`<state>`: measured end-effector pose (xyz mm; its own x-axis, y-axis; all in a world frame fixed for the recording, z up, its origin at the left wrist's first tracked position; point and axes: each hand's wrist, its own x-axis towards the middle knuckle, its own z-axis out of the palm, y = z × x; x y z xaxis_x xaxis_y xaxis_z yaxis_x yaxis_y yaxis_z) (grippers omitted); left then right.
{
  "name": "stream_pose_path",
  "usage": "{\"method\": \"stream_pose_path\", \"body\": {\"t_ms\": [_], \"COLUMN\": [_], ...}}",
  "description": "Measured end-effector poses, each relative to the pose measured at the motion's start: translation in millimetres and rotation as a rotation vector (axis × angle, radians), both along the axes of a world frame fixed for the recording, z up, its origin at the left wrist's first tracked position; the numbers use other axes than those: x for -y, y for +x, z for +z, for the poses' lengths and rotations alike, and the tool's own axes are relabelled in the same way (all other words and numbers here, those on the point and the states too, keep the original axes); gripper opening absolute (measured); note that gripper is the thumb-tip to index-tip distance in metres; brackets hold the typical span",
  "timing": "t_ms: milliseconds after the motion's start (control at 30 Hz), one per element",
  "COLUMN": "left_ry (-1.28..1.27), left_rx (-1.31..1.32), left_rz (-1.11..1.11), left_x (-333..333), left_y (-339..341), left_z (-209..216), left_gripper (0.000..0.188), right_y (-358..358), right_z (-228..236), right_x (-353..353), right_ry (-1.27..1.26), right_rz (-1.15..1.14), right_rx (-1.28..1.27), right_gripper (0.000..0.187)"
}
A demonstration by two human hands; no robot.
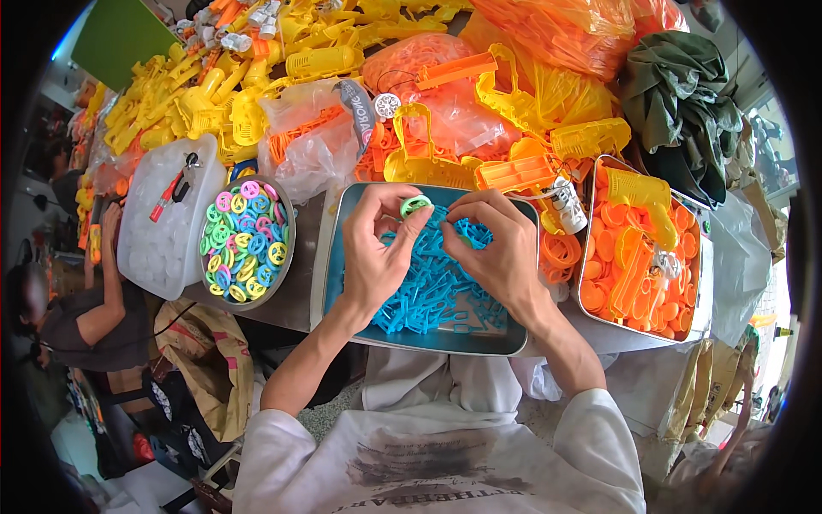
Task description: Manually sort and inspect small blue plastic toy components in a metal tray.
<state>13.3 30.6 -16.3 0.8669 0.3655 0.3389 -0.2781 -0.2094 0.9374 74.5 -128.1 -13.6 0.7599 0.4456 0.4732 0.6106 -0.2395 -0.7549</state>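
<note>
My left hand (377, 244) pinches a small light-green plastic wheel (415, 205) between thumb and fingers, above a metal tray (332, 248). To its right, my right hand (501, 244) is closed in a pinch over the same tray; whatever lies between its fingertips is too hidden to name. Beneath both hands, many blue plastic pieces (419, 295) with thin stems lie heaped in the tray. Left of the tray stands a round metal bowl (292, 248) full of small spoked wheels (244, 236) in green, pink, yellow and blue.
A translucent tub (141, 188) with a red-handled tool (167, 199) stands at the far left. On the right, another tray (704, 291) holds orange parts (629, 283). Yellow parts (325, 62) and orange bags (556, 34) pile up behind. A co-worker (94, 321) is at the left.
</note>
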Motion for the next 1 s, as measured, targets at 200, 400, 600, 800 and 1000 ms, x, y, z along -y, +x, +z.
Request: {"method": "stream_pose_path", "body": {"t_ms": [200,400,600,800,1000], "left_ry": [0.123,0.297,0.013,-0.111,-0.251], "left_rx": [-0.043,0.061,-0.017,-0.052,-0.122], "left_rz": [-0.07,-0.054,-0.144,-0.155,-0.118], "left_x": [3,3,2,1,-1], "left_y": [-3,-2,-6,-3,-4], "left_z": [2,3,8,6,3], "left_gripper": [0.033,0.032,0.025,0.022,0.019], "right_y": [-2,-1,1,1,-2], "right_z": [1,-6,-3,-10,-6], "right_x": [-1,-1,-2,-2,-2], "right_ry": [0.0,-0.014,-0.026,0.015,-0.016], "right_rz": [-0.029,-0.03,-0.028,0.054,0.054], "right_rx": [-0.03,-0.063,-0.056,-0.113,-0.13], "right_gripper": [0.014,0.02,0.022,0.025,0.026]}}
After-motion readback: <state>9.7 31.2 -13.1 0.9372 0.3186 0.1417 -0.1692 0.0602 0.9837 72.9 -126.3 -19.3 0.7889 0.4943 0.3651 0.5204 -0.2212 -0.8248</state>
